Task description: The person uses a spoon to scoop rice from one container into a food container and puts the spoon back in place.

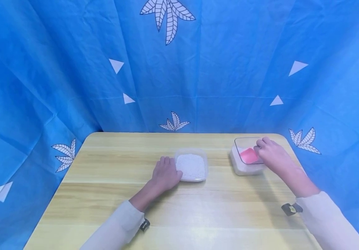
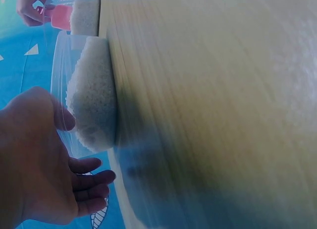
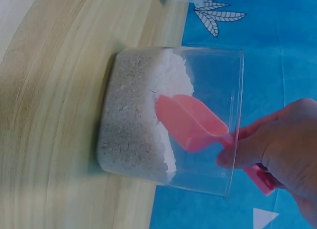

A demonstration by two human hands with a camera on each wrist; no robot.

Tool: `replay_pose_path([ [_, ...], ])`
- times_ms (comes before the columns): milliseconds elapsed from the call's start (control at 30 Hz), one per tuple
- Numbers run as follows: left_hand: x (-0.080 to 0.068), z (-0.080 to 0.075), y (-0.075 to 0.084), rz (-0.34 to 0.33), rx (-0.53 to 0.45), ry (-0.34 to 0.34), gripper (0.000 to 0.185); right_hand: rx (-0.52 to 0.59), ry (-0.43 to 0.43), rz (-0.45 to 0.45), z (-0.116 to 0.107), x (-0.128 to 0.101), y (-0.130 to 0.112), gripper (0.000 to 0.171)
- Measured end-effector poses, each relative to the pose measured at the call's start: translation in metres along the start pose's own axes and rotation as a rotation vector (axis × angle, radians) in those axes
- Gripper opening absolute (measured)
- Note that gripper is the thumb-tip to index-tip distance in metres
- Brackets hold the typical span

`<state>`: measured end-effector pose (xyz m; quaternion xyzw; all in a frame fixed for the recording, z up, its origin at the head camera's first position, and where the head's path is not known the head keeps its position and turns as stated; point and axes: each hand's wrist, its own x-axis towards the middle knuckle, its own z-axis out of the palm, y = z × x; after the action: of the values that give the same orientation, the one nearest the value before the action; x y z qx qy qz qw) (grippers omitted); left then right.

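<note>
My right hand (image 1: 273, 154) pinches the handle of a pink plastic scoop (image 3: 190, 122), thumb and fingers curled round it just outside the rim of a tall clear tub (image 3: 218, 115). The scoop's bowl sits inside that tub, its front edge touching the white rice (image 3: 133, 125) that fills the lower part; I cannot tell whether any grains lie in the bowl. The tub stands near the far right corner of the wooden surface (image 1: 198, 208).

My left hand (image 1: 166, 173) holds nothing. Its fingers are relaxed and nearly straight, resting against the left wall of a shallow clear container (image 1: 191, 166), with the thumb up near the rim as the left wrist view shows. This container is heaped with white rice (image 2: 94, 105) almost to the top. It stands around the middle of the surface, well apart from the tub on my right.

A blue cloth (image 1: 73, 69) printed with white leaves and triangles hangs behind and around the surface. Both my sleeves are cream-coloured.
</note>
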<state>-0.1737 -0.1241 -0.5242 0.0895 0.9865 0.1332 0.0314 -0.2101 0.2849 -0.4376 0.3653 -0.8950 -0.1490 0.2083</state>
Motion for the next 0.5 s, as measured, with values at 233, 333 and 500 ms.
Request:
replay_pose_path([
  [233,0.0009,-0.001,-0.0004,-0.012,-0.006,-0.007,0.051,0.024,0.006,-0.021,-0.0031,0.0017,0.0,0.027],
  [333,0.0006,-0.0023,-0.0004,-0.011,-0.014,-0.006,0.05,0.05,0.018,-0.023,-0.0029,0.0019,-0.0005,0.025],
  [500,0.0001,-0.0016,-0.0025,0.002,-0.003,0.007,0.043,0.104,0.024,-0.01,-0.0037,0.002,-0.0011,0.024],
])
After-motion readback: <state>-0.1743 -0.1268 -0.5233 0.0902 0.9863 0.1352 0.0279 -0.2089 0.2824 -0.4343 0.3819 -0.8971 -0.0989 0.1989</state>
